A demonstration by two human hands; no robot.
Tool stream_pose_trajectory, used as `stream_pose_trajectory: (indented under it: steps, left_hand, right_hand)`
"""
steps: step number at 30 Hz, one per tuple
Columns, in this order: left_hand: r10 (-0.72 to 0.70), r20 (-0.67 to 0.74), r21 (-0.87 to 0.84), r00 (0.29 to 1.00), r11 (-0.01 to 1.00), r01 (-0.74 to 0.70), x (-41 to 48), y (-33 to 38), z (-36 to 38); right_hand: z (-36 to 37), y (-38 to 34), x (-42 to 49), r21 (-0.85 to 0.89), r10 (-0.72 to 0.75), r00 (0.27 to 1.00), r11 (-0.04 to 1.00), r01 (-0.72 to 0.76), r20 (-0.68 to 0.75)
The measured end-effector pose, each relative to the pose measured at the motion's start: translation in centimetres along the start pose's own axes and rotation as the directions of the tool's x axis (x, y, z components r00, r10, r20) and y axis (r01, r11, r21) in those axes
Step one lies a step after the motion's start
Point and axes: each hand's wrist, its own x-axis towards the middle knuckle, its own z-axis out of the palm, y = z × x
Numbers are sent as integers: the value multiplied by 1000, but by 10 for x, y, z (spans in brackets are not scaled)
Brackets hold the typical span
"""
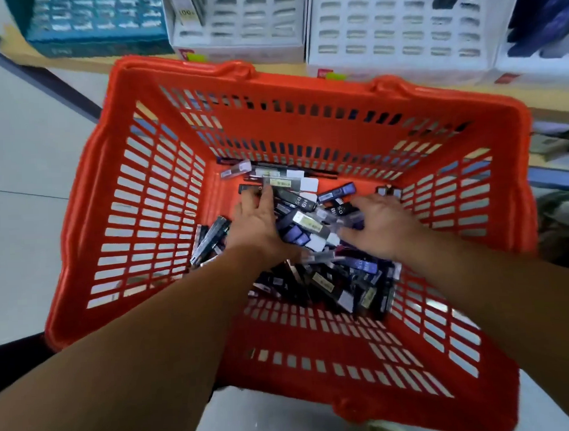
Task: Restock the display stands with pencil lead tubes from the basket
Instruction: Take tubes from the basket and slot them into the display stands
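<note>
- Around both grips: orange basket [313, 87].
- Beyond the grips, past the far rim: white display stands [399, 31].
- Under the grips: pencil lead tubes [328, 278], heaped on the basket floor.
- Left grip [255, 223]: fingers spread, flat on the tubes.
- Right grip [379, 224]: blurred; cannot tell whether it pinches a tube.

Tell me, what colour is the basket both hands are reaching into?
Bright orange-red all over; the basket shows best in the head view.

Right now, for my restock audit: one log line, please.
left hand: on dark pencil lead tubes; right hand: among tubes, grip unclear; orange slotted plastic basket: holds tubes; white display stands: beyond basket
</note>
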Motion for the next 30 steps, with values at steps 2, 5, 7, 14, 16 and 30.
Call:
stream_pose_trajectory:
  steps: [2, 5, 7, 14, 16, 30]
  left_hand:
    - [-69, -73, -36, 995, 997, 66, -1, 1, 7]
    - [-161, -85, 52, 983, 985, 166, -1, 3, 10]
    - [-171, -94, 48, 981, 983, 176, 0, -2, 10]
    - [-94, 54, 108, 994, 990, 88, 4, -16, -4]
    - [-108, 41, 98, 993, 990, 104, 6, -13, -2]
    - [-137, 107, -259, 985, 953, 160, 26, -17, -6]
  right_hand:
    - [2, 3, 3, -97, 8, 999, 995, -4, 47]
    - [3, 1, 9, -273, 45, 996, 962, -22, 77]
    - [8, -2, 13, -342, 71, 995, 939, -44, 66]
    - [18, -3, 27, -335, -31, 989, 942, -19, -143]
    - [14, -5, 30, -240, -11, 990, 970, -23, -143]
    - [3, 1, 44, 350, 123, 992, 928, -128, 37]
